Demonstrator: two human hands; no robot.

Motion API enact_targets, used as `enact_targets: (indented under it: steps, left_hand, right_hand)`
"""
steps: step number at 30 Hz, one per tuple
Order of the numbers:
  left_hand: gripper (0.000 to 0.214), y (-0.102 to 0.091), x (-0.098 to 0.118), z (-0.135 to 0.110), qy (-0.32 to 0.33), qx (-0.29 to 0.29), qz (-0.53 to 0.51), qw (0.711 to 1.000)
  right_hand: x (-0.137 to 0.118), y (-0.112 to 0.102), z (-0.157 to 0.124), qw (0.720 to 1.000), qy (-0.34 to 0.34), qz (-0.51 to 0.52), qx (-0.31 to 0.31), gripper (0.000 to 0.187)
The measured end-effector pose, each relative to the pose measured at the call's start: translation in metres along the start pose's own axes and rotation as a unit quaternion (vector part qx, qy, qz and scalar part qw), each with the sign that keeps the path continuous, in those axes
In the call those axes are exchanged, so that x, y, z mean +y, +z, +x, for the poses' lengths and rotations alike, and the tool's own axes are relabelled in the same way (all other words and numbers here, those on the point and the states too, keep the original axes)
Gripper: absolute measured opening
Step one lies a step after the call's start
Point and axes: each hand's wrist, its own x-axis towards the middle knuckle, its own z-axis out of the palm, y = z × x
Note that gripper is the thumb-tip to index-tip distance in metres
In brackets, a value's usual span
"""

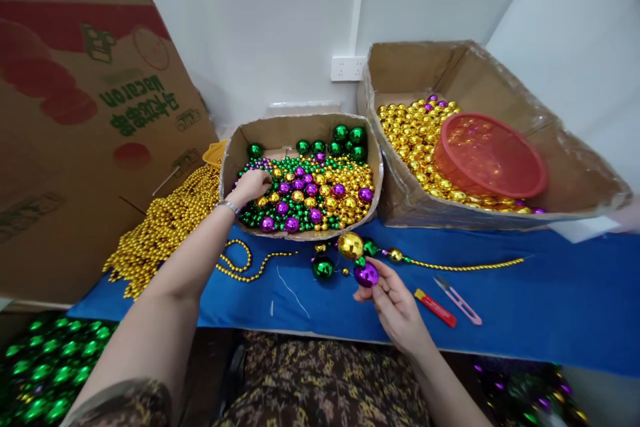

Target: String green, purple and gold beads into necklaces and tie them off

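Observation:
My left hand (pixel 251 188) reaches into the left part of a low cardboard box (pixel 231 153) filled with green, purple and gold beads. Its fingers are bent together among the small beads, and whatever they pinch is hidden. Over the blue cloth, my right hand (pixel 397 310) grips a large purple bead (pixel 367 274) between thumb and fingers. That bead belongs to a string, together with a large gold bead (pixel 351 245), a dark green bead (pixel 323 267) and smaller ones. From the string's right side a twisted gold cord (pixel 465 267) stretches along the table.
A larger carton (pixel 420 57) at right holds gold beads and a red plastic basin (pixel 493 157). Gold bead strands (pixel 173 227) are heaped at left beside a tall carton (pixel 95 127). Pink thread snips (pixel 459 300) and a red-and-yellow cutter (pixel 436 308) lie on the blue cloth (pixel 555 307).

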Motion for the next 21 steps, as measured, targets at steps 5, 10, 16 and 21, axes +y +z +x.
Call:
enact_targets:
  steps: [5, 10, 16, 21]
  left_hand:
    - [0.025, 0.008, 0.004, 0.015, -0.001, -0.051, 0.029, 0.998]
    - [0.033, 0.006, 0.008, 0.019, -0.013, -0.065, 0.038, 0.997]
    - [0.029, 0.007, 0.002, 0.016, 0.002, -0.082, 0.003, 0.997]
    - [0.017, 0.005, 0.002, 0.014, -0.012, -0.062, -0.05, 0.997]
  right_hand:
    - [-0.001, -0.001, 0.0, 0.999, -0.004, -0.032, 0.002, 0.046]
    - [-0.004, 0.005, 0.0, 0.999, -0.005, -0.044, 0.01, 0.045]
    - [-0.003, 0.008, -0.002, 0.999, -0.008, -0.04, 0.004, 0.043]
    - [-0.005, 0.009, -0.002, 0.998, -0.017, -0.063, 0.006, 0.045]
